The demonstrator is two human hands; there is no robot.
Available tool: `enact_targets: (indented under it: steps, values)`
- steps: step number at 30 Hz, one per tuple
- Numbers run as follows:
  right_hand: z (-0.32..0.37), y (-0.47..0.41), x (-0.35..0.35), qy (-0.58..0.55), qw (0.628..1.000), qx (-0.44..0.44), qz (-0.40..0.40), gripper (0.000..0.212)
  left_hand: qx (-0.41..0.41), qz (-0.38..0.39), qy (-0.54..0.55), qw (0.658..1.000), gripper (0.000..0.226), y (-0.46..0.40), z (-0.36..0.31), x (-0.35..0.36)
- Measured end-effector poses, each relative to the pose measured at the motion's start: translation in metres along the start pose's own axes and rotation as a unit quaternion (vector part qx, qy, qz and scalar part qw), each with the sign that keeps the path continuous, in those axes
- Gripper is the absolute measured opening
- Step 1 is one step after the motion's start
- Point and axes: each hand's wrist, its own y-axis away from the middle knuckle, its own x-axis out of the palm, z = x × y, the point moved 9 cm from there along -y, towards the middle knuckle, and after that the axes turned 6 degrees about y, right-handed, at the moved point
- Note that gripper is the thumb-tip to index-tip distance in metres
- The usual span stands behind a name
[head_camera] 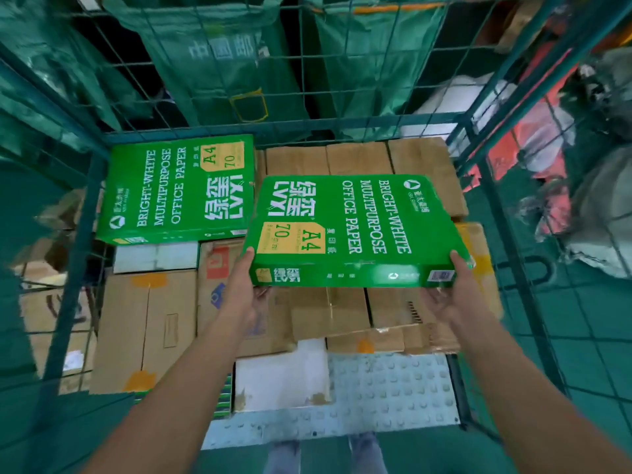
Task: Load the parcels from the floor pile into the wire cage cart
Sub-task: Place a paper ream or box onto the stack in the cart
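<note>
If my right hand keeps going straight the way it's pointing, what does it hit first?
Probably the brown cardboard boxes stacked beyond, then the cart's back mesh. The right hand grips the green paper box, which leads; depth is unclear.

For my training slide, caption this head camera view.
Both hands hold a green paper box above cardboard parcels in the wire cage cart.

Head view, seemingly steeply downward, close.

Parcel sorting depot, green mail sacks, wire cage cart, stacked cartons
</note>
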Motion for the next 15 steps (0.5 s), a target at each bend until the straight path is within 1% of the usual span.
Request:
enact_targets:
  steps: [3,6,7,9,10,11,12,13,15]
  values:
    - [0.026,-0.048,0.026,0.056,0.998,-0.008,0.004,0.043,0.019,-0.012,-0.026,0.999,0.04,-0.028,-0.021,0.023]
    - [0.051,-0.093,0.066,0.103,0.994,-0.025,0.03,0.047,0.048,-0.021,-0.027,0.998,0.046,-0.065,-0.043,0.041]
    - [0.059,-0.105,0.077,0.123,0.991,-0.035,0.033,0.045,0.06,-0.037,-0.026,0.997,0.051,-0.074,-0.048,0.04]
    - [0.069,-0.124,0.098,0.189,0.98,-0.05,0.029,0.035,0.059,-0.06,-0.036,0.996,0.073,-0.119,-0.044,0.029]
    - [0.069,-0.136,0.106,0.245,0.967,-0.055,0.032,0.032,0.052,-0.071,-0.043,0.995,0.083,-0.132,-0.041,0.027]
    - [0.066,-0.146,0.111,0.304,0.95,-0.057,0.036,0.035,0.038,-0.077,-0.053,0.995,0.089,-0.135,-0.039,0.029]
    - [0.06,-0.155,0.113,0.358,0.931,-0.06,0.042,0.039,0.026,-0.07,-0.058,0.995,0.086,-0.131,-0.036,0.039]
    - [0.05,-0.166,0.115,0.383,0.921,-0.046,0.055,0.043,0.015,-0.057,-0.067,0.996,0.078,-0.128,-0.033,0.05]
    - [0.032,-0.173,0.125,0.397,0.914,-0.018,0.088,0.05,-0.003,-0.036,-0.073,0.997,0.071,-0.131,-0.024,0.069]
